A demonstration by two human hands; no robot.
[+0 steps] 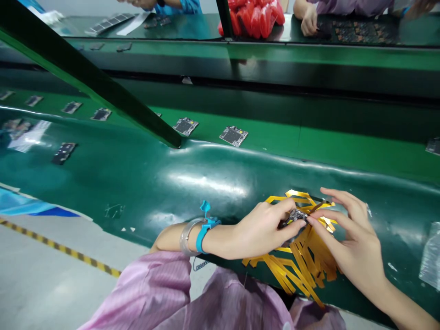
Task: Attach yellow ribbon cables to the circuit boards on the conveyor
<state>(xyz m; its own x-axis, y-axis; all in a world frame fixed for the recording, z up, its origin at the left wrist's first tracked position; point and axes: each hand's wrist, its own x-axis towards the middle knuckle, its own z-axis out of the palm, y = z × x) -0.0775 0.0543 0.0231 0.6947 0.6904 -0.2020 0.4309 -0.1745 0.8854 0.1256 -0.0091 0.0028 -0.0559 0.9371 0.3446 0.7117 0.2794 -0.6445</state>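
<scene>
My left hand (263, 229) pinches a small circuit board (296, 215) between thumb and fingers, just above the green mat. My right hand (347, 233) meets it from the right, fingertips touching the same board and a strip of yellow tape (321, 206). Beneath both hands lies a heap of yellow tape strips (302, 266) stuck to the mat's near edge. A blue strap and a clear bangle (197, 233) circle my left wrist.
Several circuit boards (233, 135) lie on the green conveyor belt (326, 146) beyond the mat. A dark green beam (103, 87) slants across the left. Other people's hands (309, 20) work at the far bench beside red bags (256, 18). A clear bag (431, 256) lies at right.
</scene>
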